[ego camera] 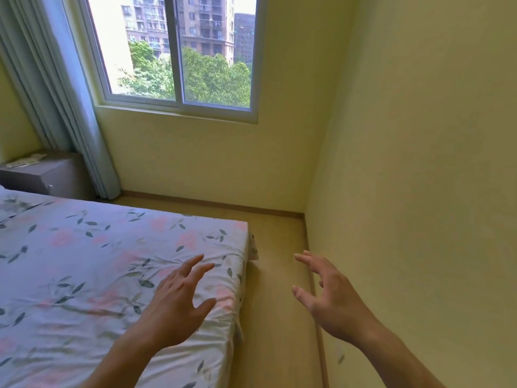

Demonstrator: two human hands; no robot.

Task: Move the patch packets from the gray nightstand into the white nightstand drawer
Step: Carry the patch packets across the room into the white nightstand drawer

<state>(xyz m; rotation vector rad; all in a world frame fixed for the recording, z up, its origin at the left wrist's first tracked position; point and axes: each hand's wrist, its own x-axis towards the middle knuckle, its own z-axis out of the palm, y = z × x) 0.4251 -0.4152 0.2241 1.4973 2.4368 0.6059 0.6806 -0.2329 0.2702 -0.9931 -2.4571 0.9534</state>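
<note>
The gray nightstand [47, 175] stands at the far left, beyond the bed and under the curtain. Pale patch packets [26, 161] lie on its top. My left hand [179, 298] hovers over the bed's near corner, fingers spread and holding nothing. My right hand [324, 292] is raised over the floor strip beside the wall, fingers loosely spread and empty. Both hands are far from the nightstand. No white nightstand is in view.
A bed with a floral sheet [98, 261] fills the lower left. A narrow wooden floor strip [279, 275] runs between the bed and the yellow wall [419, 191]. A window [179, 51] and a pale blue curtain [70, 107] are ahead.
</note>
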